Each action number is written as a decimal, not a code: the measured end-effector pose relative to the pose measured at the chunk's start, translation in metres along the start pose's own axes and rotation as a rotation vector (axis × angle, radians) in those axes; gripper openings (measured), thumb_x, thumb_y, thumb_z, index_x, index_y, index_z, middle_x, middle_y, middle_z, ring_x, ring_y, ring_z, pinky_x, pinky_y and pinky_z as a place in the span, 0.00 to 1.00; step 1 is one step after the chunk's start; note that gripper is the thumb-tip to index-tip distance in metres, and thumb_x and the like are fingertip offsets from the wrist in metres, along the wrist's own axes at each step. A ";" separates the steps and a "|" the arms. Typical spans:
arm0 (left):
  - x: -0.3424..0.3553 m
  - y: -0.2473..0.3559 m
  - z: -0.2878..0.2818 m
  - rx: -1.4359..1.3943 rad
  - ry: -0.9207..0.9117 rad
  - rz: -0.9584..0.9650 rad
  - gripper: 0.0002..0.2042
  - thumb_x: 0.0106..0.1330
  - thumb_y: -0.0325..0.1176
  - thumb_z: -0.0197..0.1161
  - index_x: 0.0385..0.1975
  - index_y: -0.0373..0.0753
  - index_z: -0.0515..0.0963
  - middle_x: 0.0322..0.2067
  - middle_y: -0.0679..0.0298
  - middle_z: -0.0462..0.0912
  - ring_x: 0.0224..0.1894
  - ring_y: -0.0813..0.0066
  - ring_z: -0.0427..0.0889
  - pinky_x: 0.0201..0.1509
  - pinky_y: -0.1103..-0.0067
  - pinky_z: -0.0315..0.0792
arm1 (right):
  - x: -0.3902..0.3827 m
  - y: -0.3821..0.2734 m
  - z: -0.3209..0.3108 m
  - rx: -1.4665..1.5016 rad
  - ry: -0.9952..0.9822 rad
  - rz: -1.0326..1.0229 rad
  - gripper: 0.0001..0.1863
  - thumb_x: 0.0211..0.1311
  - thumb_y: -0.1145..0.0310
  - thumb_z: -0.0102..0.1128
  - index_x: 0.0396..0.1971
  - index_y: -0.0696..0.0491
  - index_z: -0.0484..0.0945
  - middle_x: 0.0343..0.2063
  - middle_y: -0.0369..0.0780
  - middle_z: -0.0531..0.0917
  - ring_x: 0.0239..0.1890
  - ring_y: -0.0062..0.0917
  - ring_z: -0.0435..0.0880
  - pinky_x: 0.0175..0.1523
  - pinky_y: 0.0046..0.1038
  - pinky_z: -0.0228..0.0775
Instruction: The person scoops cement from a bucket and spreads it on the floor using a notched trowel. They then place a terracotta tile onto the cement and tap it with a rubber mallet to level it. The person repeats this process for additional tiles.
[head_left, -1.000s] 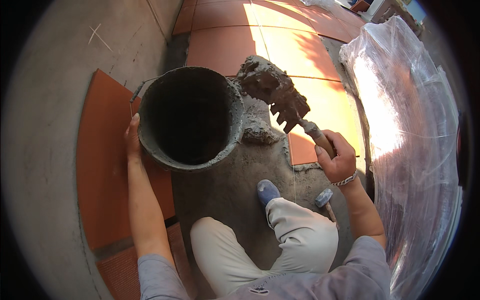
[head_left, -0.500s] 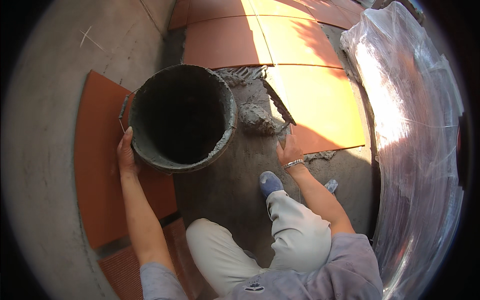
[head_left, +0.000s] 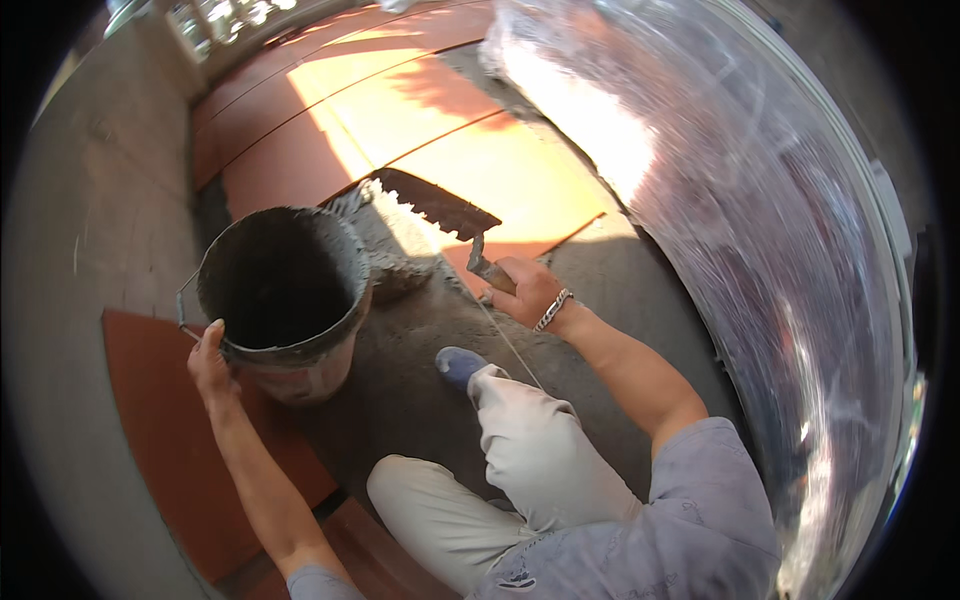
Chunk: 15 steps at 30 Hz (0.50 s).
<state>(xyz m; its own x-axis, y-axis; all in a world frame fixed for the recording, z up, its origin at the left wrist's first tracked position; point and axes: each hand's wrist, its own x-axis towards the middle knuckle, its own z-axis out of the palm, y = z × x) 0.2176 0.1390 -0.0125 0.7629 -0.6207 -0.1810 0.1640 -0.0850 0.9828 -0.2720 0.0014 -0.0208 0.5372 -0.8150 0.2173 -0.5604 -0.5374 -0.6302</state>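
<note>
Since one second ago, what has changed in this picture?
The notched trowel, earlier raised beside the bucket with mortar heaped on it, has come down beside the near orange tile; that heap no longer shows on its blade. The view has turned too. Nothing was let go: the left hand stays on the bucket, the right hand on the trowel.

A plain grey wall curves along the left side, its surface dull and in shade. At its far end stands what seems to be a pale railing, too small and glare-flecked to make out clearly. The far floor is laid with large terracotta tiles, dark lines between them; the nearer floor is bare and grey. Sunlight falls across the tiles in a hard-edged patch, mottled with shadow, and glares off a bulky, plastic-wrapped stack along the right side.
</note>
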 end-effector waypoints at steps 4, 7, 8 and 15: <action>0.021 0.032 0.051 0.187 -0.086 0.067 0.17 0.57 0.41 0.71 0.31 0.30 0.81 0.28 0.64 0.83 0.26 0.77 0.80 0.26 0.79 0.72 | -0.135 0.035 -0.052 -0.149 0.109 0.348 0.20 0.56 0.59 0.64 0.43 0.57 0.76 0.41 0.50 0.79 0.43 0.47 0.79 0.49 0.41 0.73; 0.000 0.062 0.101 0.568 -0.227 0.251 0.18 0.54 0.36 0.72 0.36 0.25 0.80 0.33 0.63 0.82 0.34 0.77 0.78 0.40 0.80 0.72 | -0.270 0.044 -0.077 -0.227 0.203 0.706 0.20 0.56 0.57 0.62 0.41 0.57 0.77 0.41 0.51 0.79 0.44 0.48 0.79 0.50 0.42 0.72; -0.014 0.072 0.126 0.616 -0.295 0.244 0.19 0.54 0.36 0.72 0.36 0.25 0.80 0.32 0.63 0.82 0.34 0.77 0.78 0.41 0.80 0.72 | -0.319 0.040 -0.081 -0.233 0.194 0.877 0.20 0.56 0.56 0.62 0.39 0.58 0.77 0.42 0.52 0.80 0.45 0.48 0.79 0.51 0.43 0.71; -0.173 0.117 0.273 0.725 -0.743 0.460 0.22 0.54 0.37 0.69 0.41 0.23 0.78 0.31 0.63 0.81 0.33 0.78 0.77 0.40 0.83 0.70 | -0.555 -0.030 -0.045 -0.269 0.604 1.480 0.18 0.55 0.57 0.64 0.27 0.59 0.74 0.22 0.47 0.81 0.25 0.40 0.83 0.33 0.39 0.74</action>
<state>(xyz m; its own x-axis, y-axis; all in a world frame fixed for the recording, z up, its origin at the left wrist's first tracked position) -0.0663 0.0240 0.1438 0.0577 -0.9978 0.0320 -0.6208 -0.0108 0.7839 -0.5819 0.4604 -0.0890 -0.8208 -0.5532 -0.1423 -0.4579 0.7862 -0.4150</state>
